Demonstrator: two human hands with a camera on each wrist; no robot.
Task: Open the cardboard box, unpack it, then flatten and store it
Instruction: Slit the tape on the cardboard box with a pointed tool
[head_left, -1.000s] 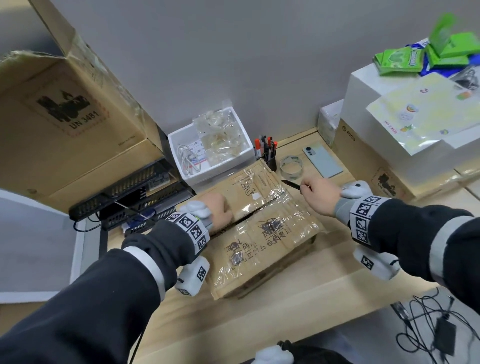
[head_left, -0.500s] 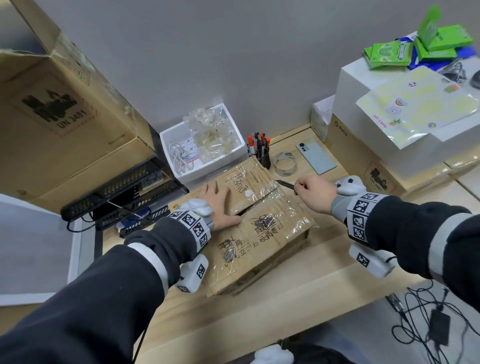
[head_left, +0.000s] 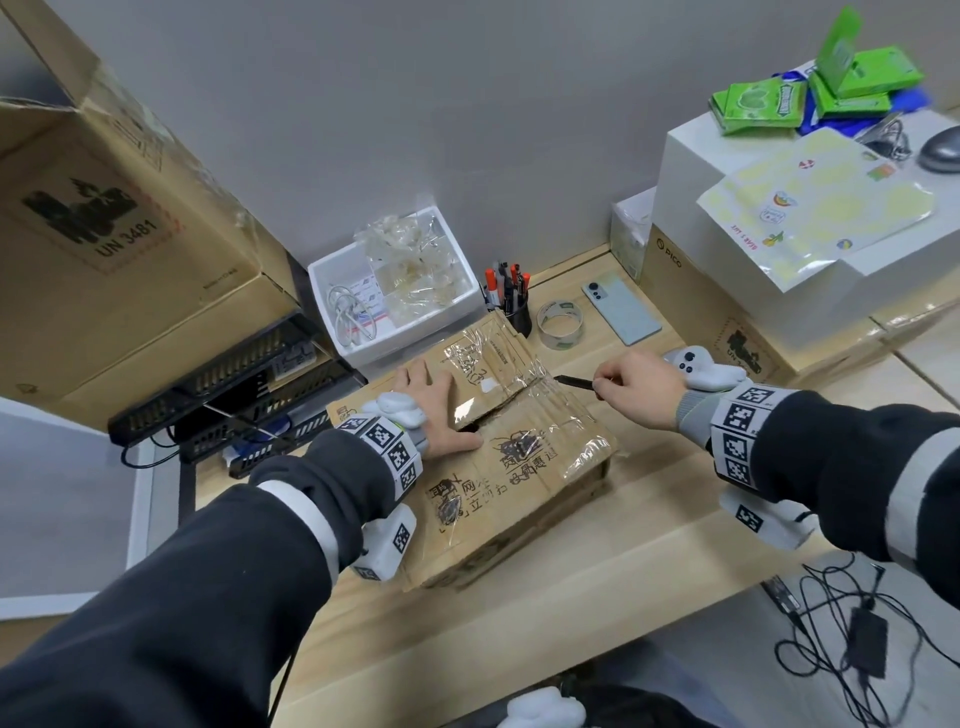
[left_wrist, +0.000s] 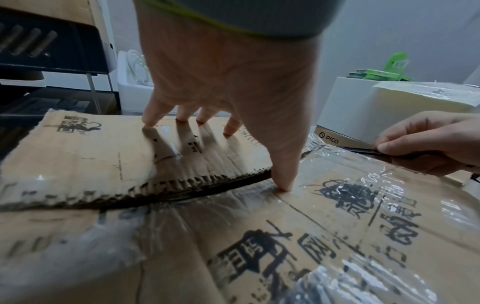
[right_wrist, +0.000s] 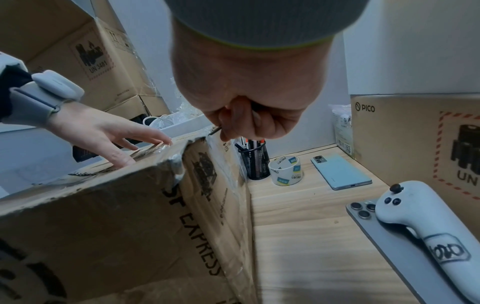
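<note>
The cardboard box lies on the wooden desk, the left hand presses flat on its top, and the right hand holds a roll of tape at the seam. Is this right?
Not quite. The right hand holds a thin dark cutter, not tape; the roll of tape stands apart on the desk. The head view shows it. The left hand does press flat on the cardboard box.

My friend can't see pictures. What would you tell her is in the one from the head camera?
A person's left hand presses flat on a taped cardboard box on a wooden desk, while the right hand pinches a small dark blade at the box's top seam, already split near the thumb. Behind are a pen cup, a tape roll and a phone.
</note>
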